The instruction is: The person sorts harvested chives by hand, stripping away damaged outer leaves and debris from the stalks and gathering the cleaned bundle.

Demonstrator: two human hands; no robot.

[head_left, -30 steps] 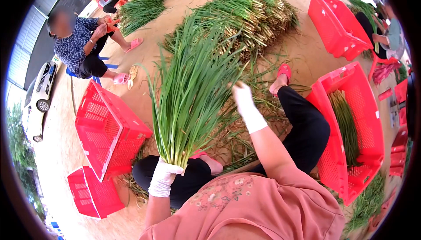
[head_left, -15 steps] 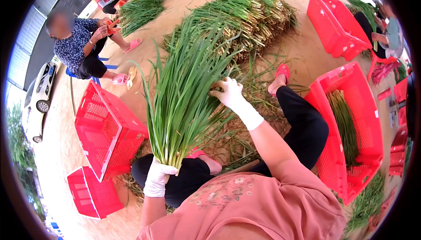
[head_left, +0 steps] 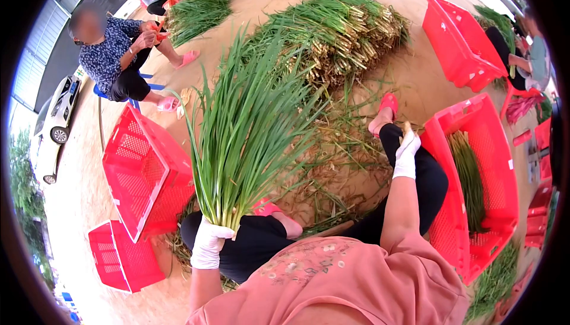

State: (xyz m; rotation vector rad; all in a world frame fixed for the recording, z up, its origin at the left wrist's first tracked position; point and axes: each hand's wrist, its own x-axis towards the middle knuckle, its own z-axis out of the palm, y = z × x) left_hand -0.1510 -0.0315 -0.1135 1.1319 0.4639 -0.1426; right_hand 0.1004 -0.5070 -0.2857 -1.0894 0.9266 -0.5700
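My left hand (head_left: 210, 243), in a white glove, is closed round the pale stem ends of a large bunch of long green leafy stalks (head_left: 243, 141). The leaves fan upward and away from me. Off to the right, my right hand (head_left: 407, 147), also gloved, is raised over my right knee, apart from the bunch and near the rim of a red crate (head_left: 439, 206). Its fingers point away from me and look close together; whether anything is between them is too small to tell. A bundle of green stalks (head_left: 468, 176) lies inside that crate.
A big heap of stalks (head_left: 350, 34) lies ahead on the ground. Red crates stand at the left (head_left: 142, 170), lower left (head_left: 122, 257) and upper right (head_left: 463, 43). Loose leaves litter the ground between my feet. A person (head_left: 110, 52) sits at the upper left; others sit farther off.
My right hand has moved from beside the leaves to the right, over my knee. My left hand still holds the bunch, which has shifted slightly left. The whole view has shifted a little.
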